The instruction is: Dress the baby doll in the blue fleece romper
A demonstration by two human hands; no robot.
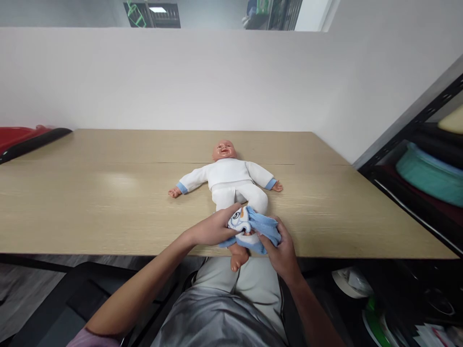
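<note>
Doll lies face-up on the table, one bare foot past the near edge. Blue garment with a cartoon-face print is bunched at the doll's legs. Left hand and right hand both grip it, fingers curled. Black rack right of the doll holds a teal round tub.

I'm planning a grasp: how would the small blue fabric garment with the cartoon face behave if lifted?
The small blue fabric garment is bunched and creased between the left hand and right hand, so it probably flops and drapes. It looks thin, likely very light. Being soft cloth, it should neither roll nor break.
</note>
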